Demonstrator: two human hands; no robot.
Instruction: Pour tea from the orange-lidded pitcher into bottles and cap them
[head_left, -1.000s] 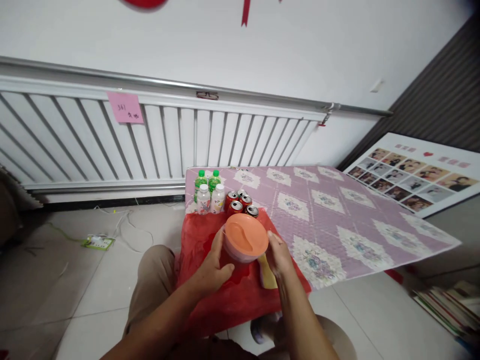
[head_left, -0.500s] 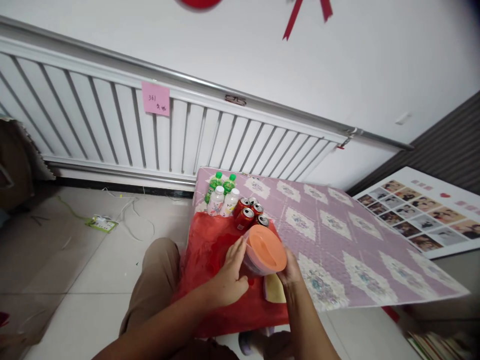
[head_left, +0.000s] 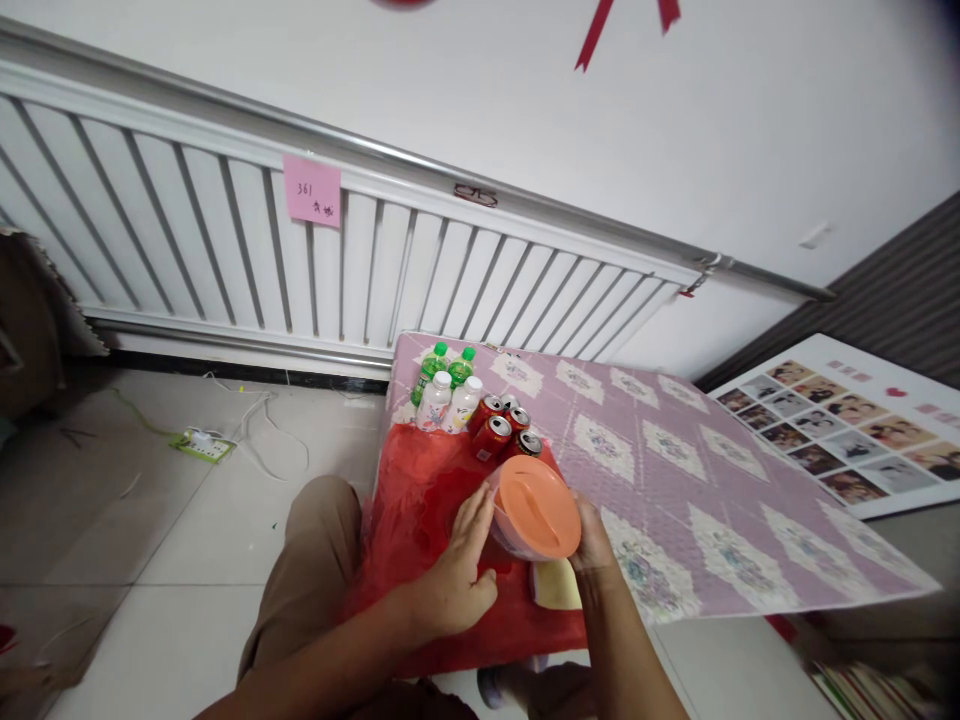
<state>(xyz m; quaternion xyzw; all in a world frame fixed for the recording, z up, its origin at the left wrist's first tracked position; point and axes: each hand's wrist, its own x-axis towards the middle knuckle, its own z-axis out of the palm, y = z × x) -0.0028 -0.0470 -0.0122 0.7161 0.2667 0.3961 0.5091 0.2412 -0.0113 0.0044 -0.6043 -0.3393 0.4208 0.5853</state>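
Observation:
A clear plastic container with an orange lid (head_left: 540, 508) is tilted above the red cloth (head_left: 420, 490). My right hand (head_left: 592, 540) grips its right side, with most of the fingers hidden behind it. Against the left wall, my left hand (head_left: 461, 575) steadies the container with long, stretched fingers, its thumb standing apart below. A folded yellow cloth (head_left: 556, 585) lies under the container, near my right wrist. Just beyond the lid stand several opened drink cans, among them a red can (head_left: 493, 438) and a dark can (head_left: 528, 443).
Left of the cans are white-capped bottles (head_left: 433, 403) and green-capped bottles (head_left: 430, 372). The purple quilted cover (head_left: 660, 440) spreads right. A white radiator (head_left: 360, 260) runs along the wall. A power strip (head_left: 201, 446) with cords lies on the floor; a photo board (head_left: 847, 430) leans right.
The container has shifted slightly right and down, along with my right hand. My left thumb is a little farther from its wall. The bottles and cans stay in place.

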